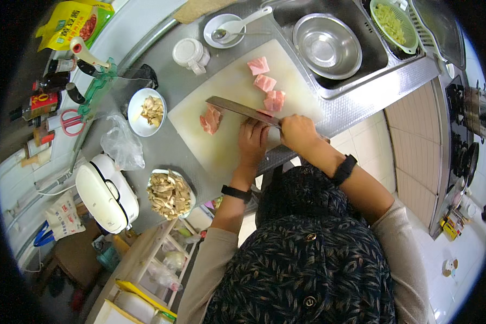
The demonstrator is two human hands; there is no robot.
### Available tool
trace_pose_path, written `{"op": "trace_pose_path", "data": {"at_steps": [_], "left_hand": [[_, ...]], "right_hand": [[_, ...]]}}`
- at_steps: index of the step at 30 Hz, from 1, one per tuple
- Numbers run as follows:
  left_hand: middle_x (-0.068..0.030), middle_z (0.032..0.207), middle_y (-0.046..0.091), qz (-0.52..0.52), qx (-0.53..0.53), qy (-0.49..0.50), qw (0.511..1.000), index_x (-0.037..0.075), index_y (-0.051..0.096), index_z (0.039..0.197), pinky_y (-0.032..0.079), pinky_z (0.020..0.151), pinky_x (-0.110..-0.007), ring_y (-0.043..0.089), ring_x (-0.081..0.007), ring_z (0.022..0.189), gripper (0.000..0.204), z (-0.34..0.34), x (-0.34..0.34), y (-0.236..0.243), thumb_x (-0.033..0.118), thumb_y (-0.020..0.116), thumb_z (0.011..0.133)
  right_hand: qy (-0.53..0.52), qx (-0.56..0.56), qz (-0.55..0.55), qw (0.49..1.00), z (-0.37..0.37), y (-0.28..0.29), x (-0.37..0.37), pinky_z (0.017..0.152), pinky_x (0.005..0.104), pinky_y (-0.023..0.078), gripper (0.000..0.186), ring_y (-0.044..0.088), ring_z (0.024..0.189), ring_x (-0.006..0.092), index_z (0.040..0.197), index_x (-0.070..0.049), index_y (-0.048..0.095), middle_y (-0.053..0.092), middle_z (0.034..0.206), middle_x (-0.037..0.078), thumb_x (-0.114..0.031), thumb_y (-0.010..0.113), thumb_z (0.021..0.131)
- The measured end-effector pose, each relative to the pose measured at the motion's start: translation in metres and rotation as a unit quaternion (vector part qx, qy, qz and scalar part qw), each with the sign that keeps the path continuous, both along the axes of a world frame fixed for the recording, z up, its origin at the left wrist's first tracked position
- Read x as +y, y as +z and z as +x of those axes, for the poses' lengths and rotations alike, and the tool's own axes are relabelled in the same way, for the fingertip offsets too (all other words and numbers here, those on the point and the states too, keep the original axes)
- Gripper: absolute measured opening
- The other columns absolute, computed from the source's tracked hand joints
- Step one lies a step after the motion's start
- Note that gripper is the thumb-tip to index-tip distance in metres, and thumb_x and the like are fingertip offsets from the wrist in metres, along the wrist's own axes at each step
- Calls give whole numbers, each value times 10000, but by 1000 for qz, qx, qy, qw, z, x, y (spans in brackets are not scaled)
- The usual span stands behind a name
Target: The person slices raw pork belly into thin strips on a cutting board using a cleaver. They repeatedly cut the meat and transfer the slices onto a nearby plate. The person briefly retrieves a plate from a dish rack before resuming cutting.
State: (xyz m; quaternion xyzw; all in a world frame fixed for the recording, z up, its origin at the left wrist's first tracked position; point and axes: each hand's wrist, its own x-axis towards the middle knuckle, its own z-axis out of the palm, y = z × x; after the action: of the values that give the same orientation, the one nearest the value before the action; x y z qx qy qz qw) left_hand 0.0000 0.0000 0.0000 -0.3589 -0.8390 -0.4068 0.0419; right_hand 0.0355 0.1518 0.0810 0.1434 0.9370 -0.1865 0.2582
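Note:
My right hand (300, 133) is closed round the handle of a broad kitchen knife (235, 107), whose blade points left over the white cutting board (200, 146). Close below the blade, the curled fingers of my left hand (252, 140) press on the board; a bit of pink meat (267, 113) shows at the blade by its fingertips. What lies beneath those fingers is mostly hidden. One chunk of raw meat (211, 120) rests left of the blade. Several more meat pieces (264, 82) lie in a row beyond the knife.
A steel bowl (356, 59) sits in the sink at the far right, near a green colander (416, 40) of shredded vegetable. Left of the board are a bowl of chopped pieces (137, 127), a dish of mushrooms (170, 194) and a cream appliance (105, 194). A lidded white jar (188, 53) stands beyond.

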Motion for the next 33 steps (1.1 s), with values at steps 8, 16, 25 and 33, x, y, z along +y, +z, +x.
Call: {"op": "trace_pose_path", "data": {"at_steps": [8,16,25,33], "left_hand": [[-156,1028,581,41,-55,-8,998,4,606,978,407,889,-433,523,-340,992,187,5,-2,3,121,604,833],[-141,1091,557,13,0,-14,1000,22,585,1064,415,871,-444,506,-364,1001,252,5,-8,1,93,578,823],[-152,1055,571,8,-9,-19,1000,18,598,1032,414,885,-442,519,-357,1000,238,2,-8,5,94,592,807],[-133,1038,583,11,1,-57,998,29,608,1008,425,882,-434,529,-338,1009,220,-4,-10,-9,104,611,801]], "right_hand": [[-41,62,-19,997,53,34,44,610,448,497,177,603,635,383,765,-27,661,605,661,207,-188,590,780],[-20,38,8,999,85,69,15,610,443,496,134,609,617,370,816,-28,624,598,632,202,-103,563,723],[-14,-10,17,1000,88,87,20,626,437,508,124,613,619,374,776,-19,641,599,634,215,-69,560,697],[-7,-19,19,1000,72,84,22,615,422,519,109,623,620,367,713,-6,645,607,646,216,-69,558,696]]}}
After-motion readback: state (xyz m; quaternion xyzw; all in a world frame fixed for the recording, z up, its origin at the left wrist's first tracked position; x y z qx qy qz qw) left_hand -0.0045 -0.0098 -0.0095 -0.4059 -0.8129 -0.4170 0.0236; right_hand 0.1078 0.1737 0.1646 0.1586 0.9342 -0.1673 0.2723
